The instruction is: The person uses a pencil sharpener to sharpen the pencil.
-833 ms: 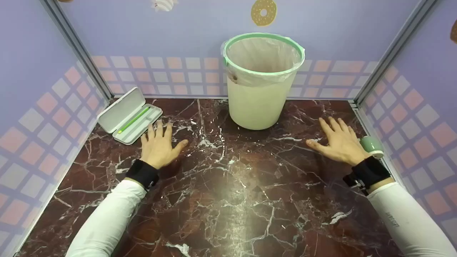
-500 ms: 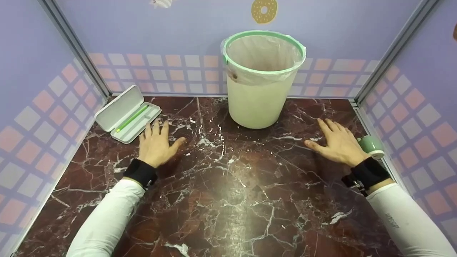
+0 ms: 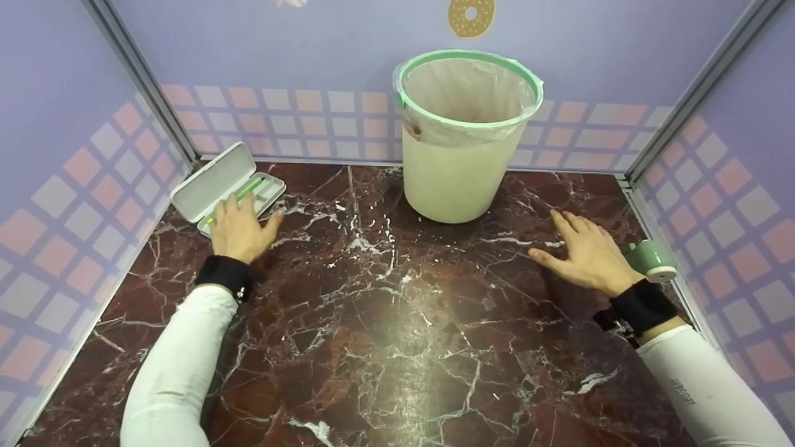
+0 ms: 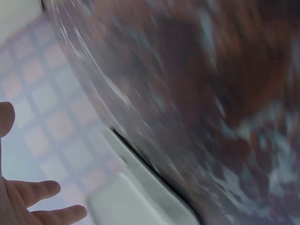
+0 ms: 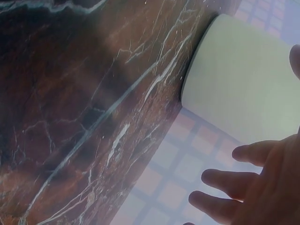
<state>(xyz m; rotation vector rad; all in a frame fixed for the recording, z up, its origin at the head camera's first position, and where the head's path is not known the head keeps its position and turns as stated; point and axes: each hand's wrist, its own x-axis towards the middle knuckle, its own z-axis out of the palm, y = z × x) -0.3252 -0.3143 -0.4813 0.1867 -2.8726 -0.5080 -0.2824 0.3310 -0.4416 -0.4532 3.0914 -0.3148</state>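
Observation:
In the head view my left hand (image 3: 239,233) hovers over the near part of an open white pencil case (image 3: 214,181), fingers spread and partly covering it. A green pencil (image 3: 251,185) lies in the case, its middle hidden behind those fingers. The left wrist view shows the case's edge (image 4: 147,187) beyond the fingertips, with a gap between. At the right, my right hand (image 3: 587,254) has its fingers extended above the marble tabletop and holds nothing. Close beside its wrist lies a small green cup-like object (image 3: 649,259), tipped on its side.
A pale trash bin (image 3: 459,167) with a green rim and a plastic liner stands at the back, right of centre. Tiled, lilac walls enclose the dark red marble table (image 3: 372,347) on the left, back and right.
My left hand has moved left and forward, from beside the pencil case to over it. My right hand stays nearly where it was. The head view has shifted slightly.

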